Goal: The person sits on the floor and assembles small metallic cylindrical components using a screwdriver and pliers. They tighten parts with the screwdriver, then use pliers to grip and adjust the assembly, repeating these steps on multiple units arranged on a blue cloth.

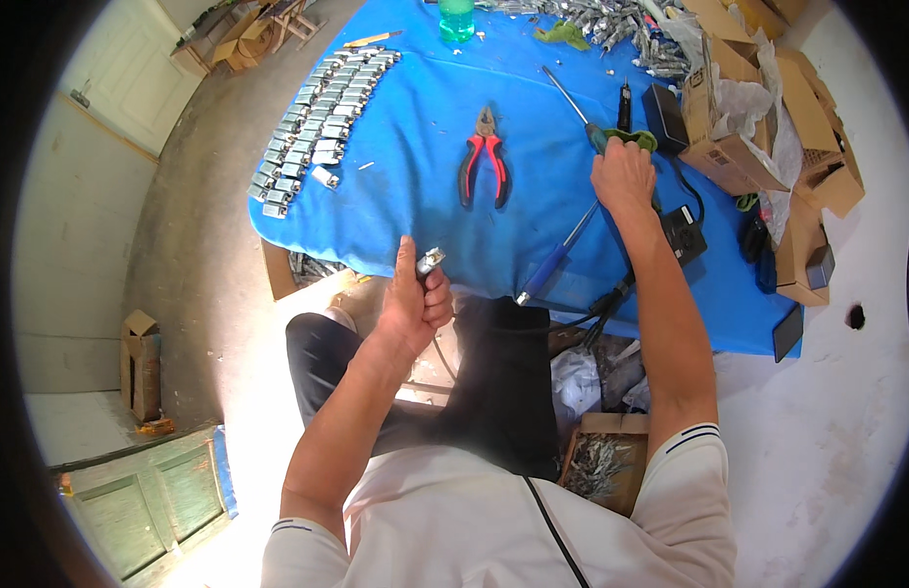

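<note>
My left hand (413, 299) is closed around a small silver metal block (430, 261) near the table's front edge, thumb pointing up along its side. One end of the block shows above the fingers; the rest is hidden. My right hand (626, 176) reaches to the right side of the table, its fingers closed on the dark green handle of a screwdriver (569, 96). That screwdriver's shaft points to the far left. A green cloth (642, 140) lies beside these fingers. Between the hands, red-and-black pliers (486, 157) rest with their jaws pointing away.
Rows of silver metal blocks (317, 122) stand at left on the blue cloth (415, 147). A blue-handled screwdriver (544, 274) lies near the front edge. To the right are a black box (665, 116), a black adapter (684, 233) with cables, and cardboard boxes (729, 162). Metal parts (621, 34) are piled behind.
</note>
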`<state>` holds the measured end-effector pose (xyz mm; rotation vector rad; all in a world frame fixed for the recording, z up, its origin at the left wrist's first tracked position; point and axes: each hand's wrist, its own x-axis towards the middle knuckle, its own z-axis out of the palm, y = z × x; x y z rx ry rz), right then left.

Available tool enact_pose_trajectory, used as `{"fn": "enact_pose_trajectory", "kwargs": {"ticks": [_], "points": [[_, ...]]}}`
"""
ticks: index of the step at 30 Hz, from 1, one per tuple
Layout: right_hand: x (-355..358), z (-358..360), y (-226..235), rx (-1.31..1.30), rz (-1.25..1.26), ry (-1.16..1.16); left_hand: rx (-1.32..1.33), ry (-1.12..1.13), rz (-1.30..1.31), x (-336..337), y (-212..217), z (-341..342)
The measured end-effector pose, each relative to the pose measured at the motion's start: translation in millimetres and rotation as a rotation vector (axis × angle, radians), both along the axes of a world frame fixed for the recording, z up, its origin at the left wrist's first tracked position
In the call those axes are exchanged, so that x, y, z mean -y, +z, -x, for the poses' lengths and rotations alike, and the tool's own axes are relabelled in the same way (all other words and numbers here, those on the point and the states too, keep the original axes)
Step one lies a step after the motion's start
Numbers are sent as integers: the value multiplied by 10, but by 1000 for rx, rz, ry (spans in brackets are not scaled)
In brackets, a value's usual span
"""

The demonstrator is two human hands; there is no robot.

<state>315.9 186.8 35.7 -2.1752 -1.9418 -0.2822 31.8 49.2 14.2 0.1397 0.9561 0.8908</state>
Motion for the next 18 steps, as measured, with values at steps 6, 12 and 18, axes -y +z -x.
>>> {"fn": "enact_pose_trajectory", "kwargs": {"ticks": [6, 12, 18], "points": [[136, 175, 150, -135, -99, 78, -39, 30, -29, 68, -103, -16], [212, 226, 38, -183, -38, 152, 8, 43, -73, 88, -133, -44], [268, 288, -56, -119, -136, 161, 89, 60, -94, 131, -102, -14]]}}
